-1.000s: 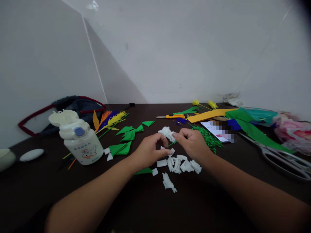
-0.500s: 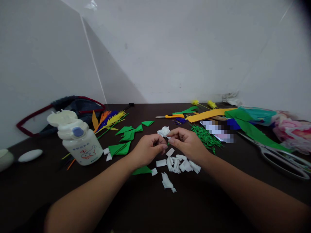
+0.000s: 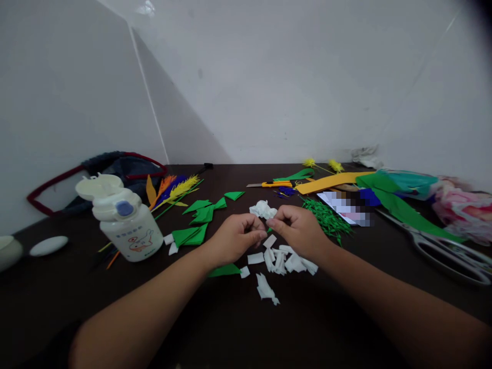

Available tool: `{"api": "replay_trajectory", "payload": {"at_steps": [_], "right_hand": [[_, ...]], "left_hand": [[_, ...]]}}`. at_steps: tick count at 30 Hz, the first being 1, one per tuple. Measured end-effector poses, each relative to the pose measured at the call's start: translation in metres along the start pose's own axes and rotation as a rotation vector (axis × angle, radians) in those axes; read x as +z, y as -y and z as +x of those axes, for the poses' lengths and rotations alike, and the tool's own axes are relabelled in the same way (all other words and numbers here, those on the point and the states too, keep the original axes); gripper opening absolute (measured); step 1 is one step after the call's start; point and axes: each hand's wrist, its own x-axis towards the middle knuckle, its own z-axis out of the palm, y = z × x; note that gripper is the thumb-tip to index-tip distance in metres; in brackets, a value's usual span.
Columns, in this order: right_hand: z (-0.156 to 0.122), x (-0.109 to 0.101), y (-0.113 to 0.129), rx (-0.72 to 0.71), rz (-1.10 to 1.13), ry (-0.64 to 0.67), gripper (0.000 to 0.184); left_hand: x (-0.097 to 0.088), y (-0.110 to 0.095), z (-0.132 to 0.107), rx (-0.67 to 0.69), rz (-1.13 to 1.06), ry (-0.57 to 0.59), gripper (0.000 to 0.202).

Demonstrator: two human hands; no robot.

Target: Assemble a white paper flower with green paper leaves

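A white crumpled paper piece [image 3: 263,209] shows just beyond my fingertips, in the middle of the table. My right hand [image 3: 294,225] pinches at its near right edge, thumb against fingers. Close beside it, my left hand [image 3: 240,236] has its fingers curled and pressed to the thumb; what they grip is hidden. A small bit of green peeks out between the two hands. Below them lies a loose heap of white paper strips [image 3: 280,261], with a single torn white strip [image 3: 266,289] nearer to me. Green cut paper pieces [image 3: 192,234] are left of my left hand.
A white bottle [image 3: 130,225] with its lid up stands at the left, before colourful dried stems [image 3: 177,189]. Behind my hands lies a yellow cutter knife [image 3: 277,184]. On the right are green sprigs [image 3: 326,220], an orange strip [image 3: 330,180] and large scissors [image 3: 442,251].
More of the white crumpled paper shows above my fingers, spread wider to the right. My right hand has shifted slightly right and down; my left has barely moved.
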Motion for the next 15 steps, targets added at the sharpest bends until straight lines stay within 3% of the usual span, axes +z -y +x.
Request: {"api": "replay_trajectory", "payload": {"at_steps": [5, 15], "right_hand": [[-0.0005, 0.0011, 0.0009, -0.031, -0.050, -0.044, 0.027], [-0.0001, 0.0022, -0.0016, 0.056, -0.087, -0.095, 0.036]], "left_hand": [[0.0010, -0.0011, 0.0003, -0.005, 0.031, 0.019, 0.012], [0.0003, -0.0042, -0.0008, 0.077, 0.165, 0.005, 0.009]]}}
